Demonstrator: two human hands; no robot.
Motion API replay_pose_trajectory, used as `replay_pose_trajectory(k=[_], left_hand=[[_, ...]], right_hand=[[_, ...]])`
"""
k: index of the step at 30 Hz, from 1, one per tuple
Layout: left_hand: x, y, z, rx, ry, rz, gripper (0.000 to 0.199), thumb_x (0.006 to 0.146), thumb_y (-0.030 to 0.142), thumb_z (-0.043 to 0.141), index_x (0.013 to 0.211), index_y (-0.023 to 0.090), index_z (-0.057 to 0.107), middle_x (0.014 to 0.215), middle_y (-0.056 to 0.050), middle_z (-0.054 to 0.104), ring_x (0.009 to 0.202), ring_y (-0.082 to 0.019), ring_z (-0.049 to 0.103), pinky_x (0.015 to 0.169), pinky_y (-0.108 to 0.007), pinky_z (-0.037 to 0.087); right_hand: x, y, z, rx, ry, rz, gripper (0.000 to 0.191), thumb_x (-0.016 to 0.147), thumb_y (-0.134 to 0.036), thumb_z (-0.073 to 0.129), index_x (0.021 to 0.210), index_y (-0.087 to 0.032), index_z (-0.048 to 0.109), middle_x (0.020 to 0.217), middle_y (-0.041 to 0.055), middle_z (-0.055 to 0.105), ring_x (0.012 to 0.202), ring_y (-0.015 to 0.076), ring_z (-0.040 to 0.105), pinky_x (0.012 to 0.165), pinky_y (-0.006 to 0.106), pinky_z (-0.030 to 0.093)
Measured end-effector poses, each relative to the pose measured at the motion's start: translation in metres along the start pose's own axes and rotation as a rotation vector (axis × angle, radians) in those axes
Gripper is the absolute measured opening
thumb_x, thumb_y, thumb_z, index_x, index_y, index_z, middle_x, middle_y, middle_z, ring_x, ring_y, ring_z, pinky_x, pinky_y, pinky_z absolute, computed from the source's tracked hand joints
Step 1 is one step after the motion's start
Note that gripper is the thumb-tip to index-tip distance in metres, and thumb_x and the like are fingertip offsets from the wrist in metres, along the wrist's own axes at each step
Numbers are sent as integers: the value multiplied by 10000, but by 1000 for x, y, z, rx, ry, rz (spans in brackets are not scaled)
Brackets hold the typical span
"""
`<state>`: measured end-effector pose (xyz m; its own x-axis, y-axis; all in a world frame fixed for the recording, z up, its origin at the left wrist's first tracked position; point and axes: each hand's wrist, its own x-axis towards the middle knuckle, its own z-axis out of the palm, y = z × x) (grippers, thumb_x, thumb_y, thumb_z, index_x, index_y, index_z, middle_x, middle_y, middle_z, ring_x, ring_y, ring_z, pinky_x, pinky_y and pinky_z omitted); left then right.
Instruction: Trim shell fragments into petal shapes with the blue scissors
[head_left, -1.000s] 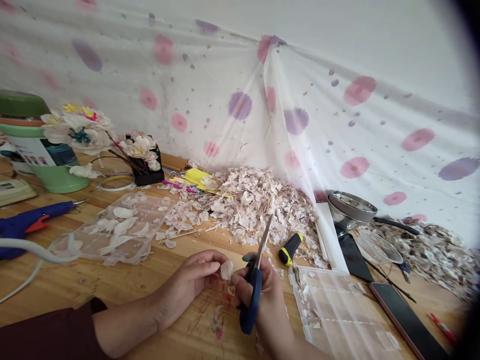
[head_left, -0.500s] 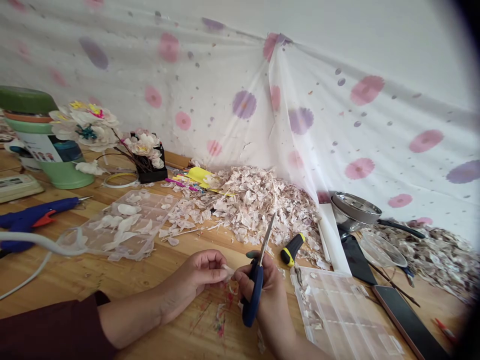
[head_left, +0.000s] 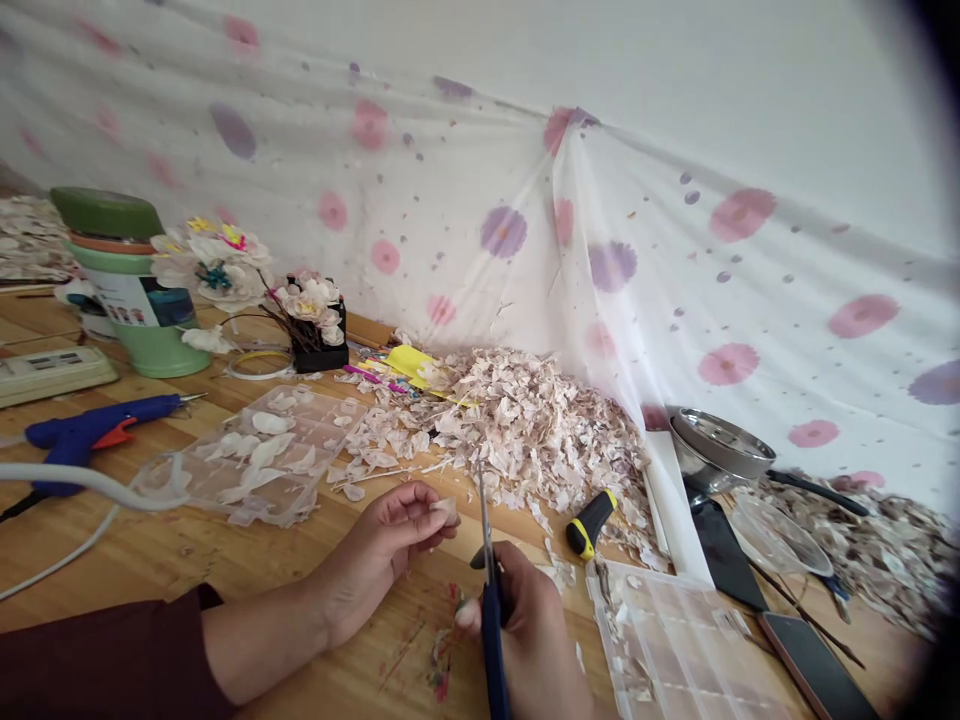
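Observation:
Near the front middle of the wooden table, my left hand [head_left: 390, 535] pinches a small pale petal-like piece [head_left: 444, 508] between thumb and fingers. My right hand [head_left: 525, 620] is closed around dark blue-handled scissors [head_left: 491, 610], whose blades point up and away. A small gap separates the two hands. Behind them lies a large heap of pale dried flakes [head_left: 532, 410]. To the left, a clear divided tray [head_left: 289, 475] carries several white petal pieces [head_left: 259, 455].
A blue glue gun [head_left: 105, 430], a green container [head_left: 142, 320] and white flowers [head_left: 315, 305] stand or lie left. On the right are a black-yellow tool [head_left: 592, 522], an organizer [head_left: 682, 640], a pan [head_left: 724, 445] and phones [head_left: 814, 665].
My hands have moved apart; the left still pinches the pale piece. The scissors in my right hand have turned more upright and come lower. The view has shifted slightly.

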<state>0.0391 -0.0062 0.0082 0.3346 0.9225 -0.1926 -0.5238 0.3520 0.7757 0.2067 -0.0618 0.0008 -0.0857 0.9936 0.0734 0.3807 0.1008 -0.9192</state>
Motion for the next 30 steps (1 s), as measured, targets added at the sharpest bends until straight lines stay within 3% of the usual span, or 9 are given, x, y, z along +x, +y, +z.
replay_pose_trajectory(k=[3, 7, 10, 15, 30], left_hand=[[0, 4, 1, -71, 59, 69, 237, 625, 235, 856, 752, 191, 660, 756, 12, 690, 789, -120, 615, 765, -209, 445], [-1, 6, 3, -155, 79, 133, 272, 559, 226, 893, 738, 190, 691, 781, 23, 666, 760, -103, 585, 744, -192, 460], [-2, 5, 3, -179, 60, 134, 289, 547, 243, 901, 748, 191, 698, 768, 22, 651, 745, -102, 573, 723, -190, 466], [-3, 3, 4, -202, 27, 102, 319, 539, 251, 908, 762, 198, 686, 707, 33, 635, 694, -101, 567, 692, -201, 463], [-2, -2, 2, -198, 13, 71, 314, 555, 246, 904, 776, 190, 688, 733, 27, 671, 711, -90, 578, 709, -193, 462]], right_hand=[[-1, -1, -2, -234, -23, -16, 222, 756, -378, 658, 747, -209, 514, 538, -61, 467, 473, 109, 402, 469, 221, 276], [-2, -4, -3, -369, -85, -52, 254, 731, -431, 658, 796, -222, 529, 532, -43, 508, 471, 144, 458, 452, 229, 257], [-1, 0, -1, -483, -136, -93, 357, 666, -469, 680, 864, -222, 516, 545, -34, 539, 479, 165, 479, 462, 240, 241], [2, 13, 3, -698, -115, -110, 413, 650, -462, 676, 943, -208, 534, 602, 7, 603, 534, 201, 526, 493, 259, 237], [2, 12, 1, -559, -200, -81, 423, 741, -538, 611, 993, -206, 542, 599, 13, 646, 502, 183, 534, 471, 251, 252]])
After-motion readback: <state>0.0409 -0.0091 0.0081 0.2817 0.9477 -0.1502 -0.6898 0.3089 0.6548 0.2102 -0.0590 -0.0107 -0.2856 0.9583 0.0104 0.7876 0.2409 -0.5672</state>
